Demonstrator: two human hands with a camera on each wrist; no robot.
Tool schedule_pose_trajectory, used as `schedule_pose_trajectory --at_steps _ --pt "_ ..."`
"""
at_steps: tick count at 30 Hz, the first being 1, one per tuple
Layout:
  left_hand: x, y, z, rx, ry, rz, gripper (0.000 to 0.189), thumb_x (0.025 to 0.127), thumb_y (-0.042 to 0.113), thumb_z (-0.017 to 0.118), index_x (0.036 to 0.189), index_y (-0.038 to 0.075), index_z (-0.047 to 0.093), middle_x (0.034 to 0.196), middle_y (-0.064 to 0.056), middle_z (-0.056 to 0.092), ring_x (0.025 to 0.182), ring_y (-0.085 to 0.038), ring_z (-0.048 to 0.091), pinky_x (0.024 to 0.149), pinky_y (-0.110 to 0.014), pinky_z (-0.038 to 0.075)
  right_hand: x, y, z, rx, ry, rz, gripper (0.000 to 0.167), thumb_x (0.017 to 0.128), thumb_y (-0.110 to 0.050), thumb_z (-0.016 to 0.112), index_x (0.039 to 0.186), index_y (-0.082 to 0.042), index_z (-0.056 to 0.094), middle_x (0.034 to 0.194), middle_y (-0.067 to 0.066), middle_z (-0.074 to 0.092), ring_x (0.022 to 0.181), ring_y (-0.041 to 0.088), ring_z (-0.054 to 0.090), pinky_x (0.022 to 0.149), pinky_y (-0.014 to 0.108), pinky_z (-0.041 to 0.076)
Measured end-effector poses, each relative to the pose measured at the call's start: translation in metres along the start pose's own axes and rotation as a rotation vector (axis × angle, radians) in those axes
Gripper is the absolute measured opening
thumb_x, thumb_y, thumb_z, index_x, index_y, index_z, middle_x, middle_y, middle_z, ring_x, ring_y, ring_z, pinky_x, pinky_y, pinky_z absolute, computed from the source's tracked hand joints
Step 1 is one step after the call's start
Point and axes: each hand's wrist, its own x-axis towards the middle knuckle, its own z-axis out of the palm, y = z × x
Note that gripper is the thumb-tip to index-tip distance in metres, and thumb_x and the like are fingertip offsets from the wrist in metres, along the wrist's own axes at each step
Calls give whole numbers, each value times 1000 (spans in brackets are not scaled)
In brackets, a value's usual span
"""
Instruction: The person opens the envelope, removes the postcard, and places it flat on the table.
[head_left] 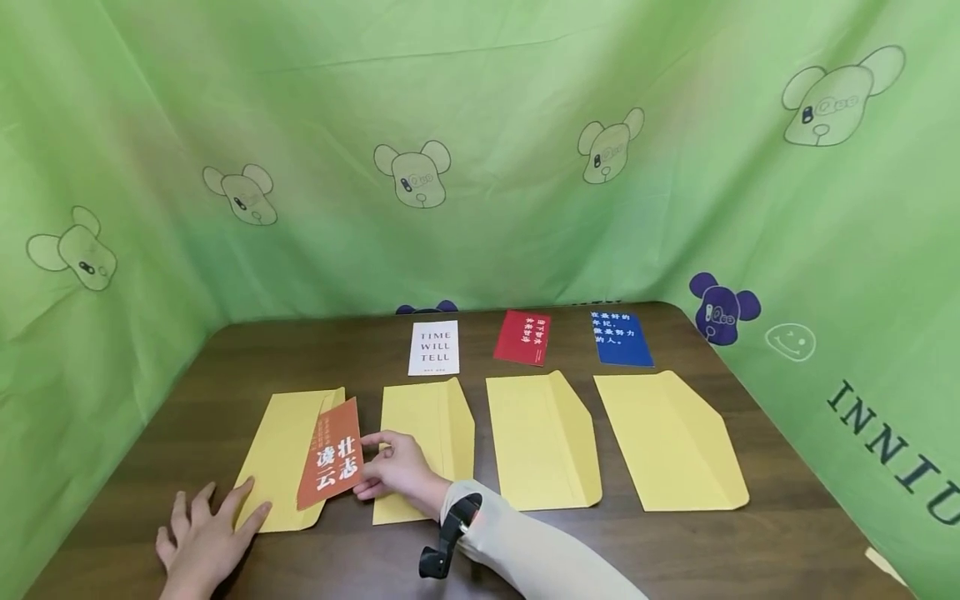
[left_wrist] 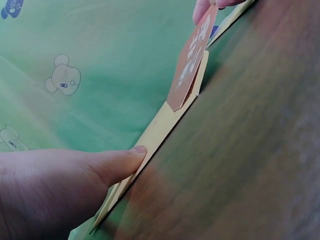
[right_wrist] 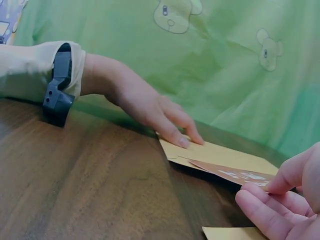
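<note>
My right hand pinches an orange card with white characters by its right edge. The card is tilted over the right side of the leftmost yellow envelope, at its flap. In the left wrist view the card's lower end meets the envelope's mouth; whether any of it is inside I cannot tell. My left hand presses the near left part of that envelope, its thumb on the paper and the fingers spread. Behind my right hand lies a second yellow envelope, partly hidden by it.
Two more yellow envelopes lie to the right, flaps rightward. Along the back are a white card, a red card and a blue card. A green printed curtain stands around the brown table.
</note>
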Motion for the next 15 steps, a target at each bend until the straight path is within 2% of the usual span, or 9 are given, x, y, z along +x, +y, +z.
schedule_pose_trajectory --at_steps 15 --pt "-2 2 -3 -2 16 11 84 94 71 42 151 9 36 150 -37 7 137 -63 -18 96 -82 -6 -4 -8 -19 -4 -26 -11 54 76 20 58 128 8 60 67 13 62 54 15 65 57 34 59"
